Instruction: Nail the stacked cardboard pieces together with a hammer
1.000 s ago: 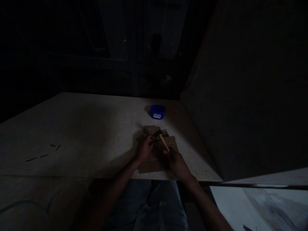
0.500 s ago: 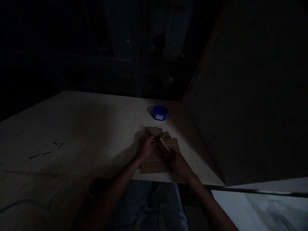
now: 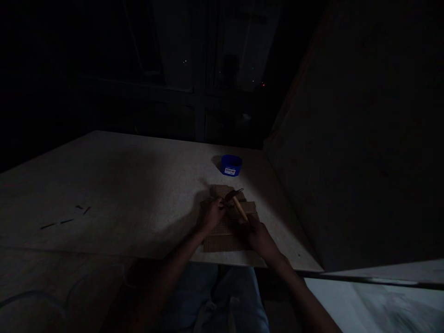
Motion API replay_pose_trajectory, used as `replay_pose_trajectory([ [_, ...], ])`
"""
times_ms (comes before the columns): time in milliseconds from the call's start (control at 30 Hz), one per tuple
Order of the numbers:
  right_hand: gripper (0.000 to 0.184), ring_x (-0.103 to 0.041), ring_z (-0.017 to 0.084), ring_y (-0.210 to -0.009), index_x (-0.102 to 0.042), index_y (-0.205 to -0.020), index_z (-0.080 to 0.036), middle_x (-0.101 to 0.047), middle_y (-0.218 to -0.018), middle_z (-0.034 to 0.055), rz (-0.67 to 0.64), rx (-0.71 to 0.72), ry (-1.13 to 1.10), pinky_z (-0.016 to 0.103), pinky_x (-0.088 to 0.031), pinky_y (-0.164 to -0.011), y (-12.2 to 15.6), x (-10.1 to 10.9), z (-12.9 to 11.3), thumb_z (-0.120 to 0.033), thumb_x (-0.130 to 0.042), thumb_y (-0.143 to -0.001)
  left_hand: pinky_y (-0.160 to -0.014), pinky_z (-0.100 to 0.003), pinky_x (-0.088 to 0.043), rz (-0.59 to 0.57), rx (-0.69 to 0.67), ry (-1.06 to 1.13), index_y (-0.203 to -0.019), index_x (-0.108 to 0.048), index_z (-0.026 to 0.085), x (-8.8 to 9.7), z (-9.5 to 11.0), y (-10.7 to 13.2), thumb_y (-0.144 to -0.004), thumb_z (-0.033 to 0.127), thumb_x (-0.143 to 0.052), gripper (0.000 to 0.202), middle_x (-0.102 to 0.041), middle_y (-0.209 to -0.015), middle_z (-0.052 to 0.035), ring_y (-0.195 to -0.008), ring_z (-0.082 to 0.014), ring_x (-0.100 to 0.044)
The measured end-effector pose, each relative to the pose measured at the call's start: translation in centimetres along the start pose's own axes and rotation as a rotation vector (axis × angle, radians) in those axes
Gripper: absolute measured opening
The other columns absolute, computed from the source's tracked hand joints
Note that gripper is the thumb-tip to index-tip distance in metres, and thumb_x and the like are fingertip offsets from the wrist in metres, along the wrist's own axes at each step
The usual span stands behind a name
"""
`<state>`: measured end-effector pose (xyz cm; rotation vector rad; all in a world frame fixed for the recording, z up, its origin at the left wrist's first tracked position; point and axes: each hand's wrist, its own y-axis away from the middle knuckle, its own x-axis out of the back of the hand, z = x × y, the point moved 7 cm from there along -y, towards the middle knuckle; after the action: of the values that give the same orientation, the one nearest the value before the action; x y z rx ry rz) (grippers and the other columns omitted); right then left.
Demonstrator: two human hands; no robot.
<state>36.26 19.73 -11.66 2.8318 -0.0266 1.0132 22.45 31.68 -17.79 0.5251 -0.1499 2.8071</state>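
Note:
The scene is very dark. A small hammer (image 3: 236, 201) with a wooden handle and a dark metal head is gripped by my right hand (image 3: 257, 236), its head raised just above a flat brown woven piece (image 3: 225, 236) lying near the table's front edge. My left hand (image 3: 212, 214) rests on that piece with its fingers pinched together right under the hammer head; what they pinch is too small to make out.
A pale table top (image 3: 132, 194) fills the middle. A small blue tub (image 3: 231, 165) stands behind the woven piece. A few dark short sticks (image 3: 65, 218) lie at the left. A large upright board (image 3: 347, 152) closes off the right side.
The hammer head dropped onto the woven piece half a second ago and has risen again. My left hand has stayed in place.

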Motion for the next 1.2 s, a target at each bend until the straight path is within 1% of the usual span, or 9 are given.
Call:
replay_pose_trajectory([
  [133,0.056,-0.066,0.028,-0.104,-0.062,-0.120,-0.013,-0.071,-0.114,0.0148,0.052,0.028,-0.142,0.034,-0.048,-0.086,0.9,0.4,0.0,-0.060,-0.041,-0.097,-0.076,-0.024,-0.054,0.002,-0.025,-0.016,-0.096,-0.065,0.017,0.1,-0.1,-0.2,-0.078,0.002,-0.061,0.024,-0.074,-0.093,-0.0039,-0.088,-0.0151,-0.071],
  [333,0.053,-0.064,0.027,-0.106,-0.062,-0.115,-0.014,-0.069,-0.112,0.0146,0.078,-0.012,-0.272,0.034,-0.049,-0.088,2.0,-0.2,1.1,-0.060,-0.043,-0.095,-0.081,-0.028,-0.053,-0.061,-0.112,-0.075,-0.095,-0.068,0.017,-0.2,1.0,-0.1,-0.081,0.009,-0.063,0.017,-0.074,-0.094,-0.0050,-0.088,-0.0166,-0.069],
  [467,0.057,-0.064,0.024,-0.088,-0.062,-0.110,-0.013,-0.066,-0.084,0.0091,0.128,-0.112,-0.281,0.029,-0.050,-0.071,2.8,-0.2,2.3,-0.064,-0.044,-0.093,-0.089,-0.033,-0.052,-0.106,-0.181,-0.190,-0.100,-0.070,0.018,-0.4,1.7,-0.2,-0.080,0.014,-0.070,0.021,-0.073,-0.103,-0.0059,-0.097,-0.0199,-0.068],
  [600,0.059,-0.053,0.017,-0.063,-0.059,-0.108,-0.013,-0.054,-0.067,0.0019,0.155,-0.169,-0.333,0.024,-0.040,-0.053,3.6,-0.2,3.0,-0.068,-0.043,-0.091,-0.097,-0.040,-0.048,-0.115,-0.224,-0.290,-0.101,-0.073,0.018,-0.4,2.4,-0.6,-0.079,0.015,-0.072,0.022,-0.070,-0.110,-0.0095,-0.104,-0.0247,-0.065],
  [767,0.060,-0.041,0.012,-0.050,-0.057,-0.108,-0.015,-0.045,-0.060,-0.0022,0.192,-0.207,-0.403,0.022,-0.032,-0.045,4.5,0.2,3.9,-0.071,-0.042,-0.090,-0.092,-0.033,-0.050,-0.114,-0.313,-0.290,-0.108,-0.072,0.021,1.4,3.8,0.6,-0.080,0.019,-0.073,0.028,-0.066,-0.112,-0.0073,-0.099,-0.0198,-0.064],
  [867,0.059,-0.034,0.010,-0.047,-0.056,-0.101,-0.016,-0.042,-0.060,-0.0036,0.197,-0.220,-0.440,0.021,-0.026,-0.042,5.1,0.5,4.0,-0.072,-0.045,-0.088,-0.086,-0.029,-0.051,0.000,-0.364,-0.313,-0.118,-0.067,0.022,4.8,3.3,2.2,-0.086,0.025,-0.066,0.032,-0.063,-0.110,-0.0061,-0.089,-0.0153,-0.062],
  [967,0.060,-0.028,0.008,-0.046,-0.052,-0.097,-0.018,-0.037,-0.061,-0.0054,0.154,-0.240,-0.476,0.021,-0.022,-0.041,5.5,0.1,3.5,-0.076,-0.049,-0.084,-0.084,-0.029,-0.052,0.179,-0.347,-0.336,-0.120,-0.064,0.019,9.9,1.0,3.6,-0.087,0.019,-0.059,0.033,-0.062,-0.105,-0.0064,-0.085,-0.0144,-0.061],
  [1100,0.062,-0.032,0.008,-0.047,-0.052,-0.093,-0.018,-0.038,-0.062,-0.0057,0.106,-0.291,-0.485,0.021,-0.025,-0.043,5.6,-0.9,2.5,-0.079,-0.050,-0.081,-0.092,-0.032,-0.052,0.484,-0.137,-0.418,-0.113,-0.065,0.016,18.7,-3.7,4.9,-0.080,0.010,-0.054,0.035,-0.062,-0.109,-0.0096,-0.096,-0.0175,-0.063],
  [1200,0.068,-0.038,0.011,-0.048,-0.057,-0.099,-0.017,-0.050,-0.065,-0.0013,0.065,-0.269,-0.390,0.024,-0.029,-0.044,5.0,-1.7,1.8,-0.081,-0.047,-0.080,-0.094,-0.034,-0.052,0.693,0.081,-0.508,-0.112,-0.065,0.015,26.3,-6.6,6.6,-0.081,0.012,-0.051,0.034,-0.062,-0.115,-0.0119,-0.096,-0.0191,-0.064],
])
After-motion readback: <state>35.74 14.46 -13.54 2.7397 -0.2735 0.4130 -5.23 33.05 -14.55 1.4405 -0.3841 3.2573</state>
